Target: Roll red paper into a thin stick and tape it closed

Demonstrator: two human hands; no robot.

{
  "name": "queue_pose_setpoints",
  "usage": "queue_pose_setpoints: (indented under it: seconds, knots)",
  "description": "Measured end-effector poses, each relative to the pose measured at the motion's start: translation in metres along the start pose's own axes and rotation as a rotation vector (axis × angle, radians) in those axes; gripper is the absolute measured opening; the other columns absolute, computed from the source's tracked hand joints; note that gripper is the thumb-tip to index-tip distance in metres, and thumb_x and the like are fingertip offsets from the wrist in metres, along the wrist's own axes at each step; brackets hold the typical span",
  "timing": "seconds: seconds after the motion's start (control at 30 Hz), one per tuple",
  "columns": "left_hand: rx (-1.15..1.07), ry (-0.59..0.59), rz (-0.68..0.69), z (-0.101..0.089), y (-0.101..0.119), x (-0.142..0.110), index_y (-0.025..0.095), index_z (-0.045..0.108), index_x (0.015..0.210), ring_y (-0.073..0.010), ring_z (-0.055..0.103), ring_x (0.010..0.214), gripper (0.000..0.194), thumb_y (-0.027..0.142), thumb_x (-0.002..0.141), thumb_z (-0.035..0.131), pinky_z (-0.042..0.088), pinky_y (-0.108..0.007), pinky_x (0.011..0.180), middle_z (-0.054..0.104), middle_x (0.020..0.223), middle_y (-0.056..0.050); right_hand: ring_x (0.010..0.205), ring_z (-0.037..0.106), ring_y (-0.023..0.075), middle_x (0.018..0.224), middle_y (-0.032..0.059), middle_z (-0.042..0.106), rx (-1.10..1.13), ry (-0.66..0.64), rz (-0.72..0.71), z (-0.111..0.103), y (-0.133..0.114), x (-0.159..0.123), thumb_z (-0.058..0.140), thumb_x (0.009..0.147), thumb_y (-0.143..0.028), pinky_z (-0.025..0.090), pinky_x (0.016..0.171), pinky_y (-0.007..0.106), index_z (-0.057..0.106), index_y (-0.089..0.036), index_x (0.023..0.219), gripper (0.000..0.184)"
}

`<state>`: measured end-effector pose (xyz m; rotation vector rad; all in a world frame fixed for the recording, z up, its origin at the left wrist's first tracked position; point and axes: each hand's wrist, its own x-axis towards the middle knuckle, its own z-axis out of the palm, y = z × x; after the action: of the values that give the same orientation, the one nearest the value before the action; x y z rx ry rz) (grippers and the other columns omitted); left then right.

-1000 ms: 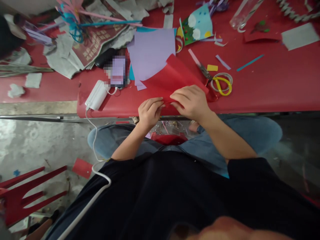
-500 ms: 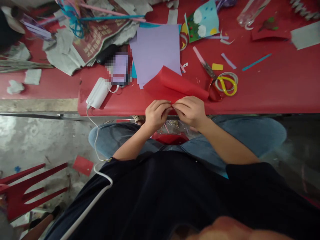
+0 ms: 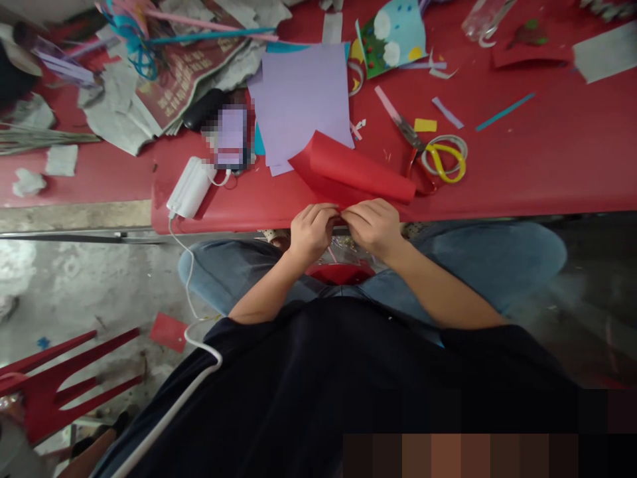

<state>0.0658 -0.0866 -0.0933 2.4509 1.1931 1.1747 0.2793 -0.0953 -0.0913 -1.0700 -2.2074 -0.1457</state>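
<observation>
Both my hands meet at the front edge of the red table, fingertips pinched on a sheet of red paper point(image 3: 355, 170). My left hand point(image 3: 312, 232) grips its near edge from the left, and my right hand point(image 3: 374, 227) grips close beside it. The paper curls over itself toward the right, its far corner lying over a stack of purple paper sheets point(image 3: 306, 99). To the right of the roll lie scissors point(image 3: 423, 147) with yellow and red handles, on top of a pale tape roll point(image 3: 462, 143). My fingers partly hide the pinched edge.
A white power bank point(image 3: 192, 188) with a cable running to my side lies left, near a blurred-out phone point(image 3: 231, 136). Crumpled newspaper point(image 3: 117, 109) covers the back left. A painted card point(image 3: 391, 36) lies behind. A red plastic chair point(image 3: 64, 398) stands on the floor at left.
The red paper has curled further into a roll, its far flap folding nearer and covering less of the purple sheets. Both hands keep their pinch. The whole view has shifted slightly.
</observation>
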Motion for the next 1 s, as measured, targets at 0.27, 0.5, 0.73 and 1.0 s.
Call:
queue_pose_setpoints:
  seconds: [0.27, 0.5, 0.73, 1.0]
  knots:
    - [0.128, -0.079, -0.007, -0.005, 0.001, 0.003, 0.020, 0.071, 0.113, -0.0218, 0.074, 0.105, 0.024, 0.026, 0.113, 0.048, 0.057, -0.037, 0.094, 0.081, 0.125, -0.009, 0.096, 0.070, 0.0209, 0.108, 0.0049, 0.082, -0.022, -0.052, -0.004, -0.002, 0.003, 0.002, 0.055, 0.108, -0.020, 0.044, 0.085, 0.040, 0.079, -0.023, 0.117, 0.026]
    - [0.259, -0.091, 0.036, -0.002, -0.003, 0.002, 0.021, 0.072, 0.116, -0.0232, 0.068, 0.099, 0.024, 0.021, 0.112, 0.048, 0.053, -0.038, 0.088, 0.081, 0.127, -0.005, 0.096, 0.071, 0.0210, 0.108, 0.0060, 0.083, -0.038, -0.022, -0.005, 0.003, 0.002, 0.003, 0.052, 0.107, -0.016, 0.042, 0.084, 0.041, 0.078, -0.019, 0.118, 0.028]
    - [0.267, -0.077, 0.019, 0.001, -0.003, 0.002, 0.021, 0.072, 0.113, -0.0256, 0.064, 0.107, 0.021, 0.025, 0.112, 0.052, 0.048, -0.042, 0.093, 0.081, 0.129, -0.006, 0.095, 0.072, 0.0213, 0.108, 0.0059, 0.083, -0.032, -0.031, -0.015, 0.010, 0.006, 0.000, 0.052, 0.106, -0.017, 0.043, 0.084, 0.040, 0.077, -0.019, 0.116, 0.027]
    - [0.284, -0.062, 0.072, 0.002, -0.009, 0.001, 0.022, 0.072, 0.115, -0.0266, 0.066, 0.113, 0.018, 0.026, 0.111, 0.054, 0.044, -0.044, 0.093, 0.081, 0.129, -0.006, 0.097, 0.070, 0.0212, 0.110, 0.0060, 0.082, -0.023, -0.080, 0.011, 0.009, 0.006, 0.000, 0.051, 0.107, -0.017, 0.041, 0.085, 0.041, 0.078, -0.020, 0.116, 0.028]
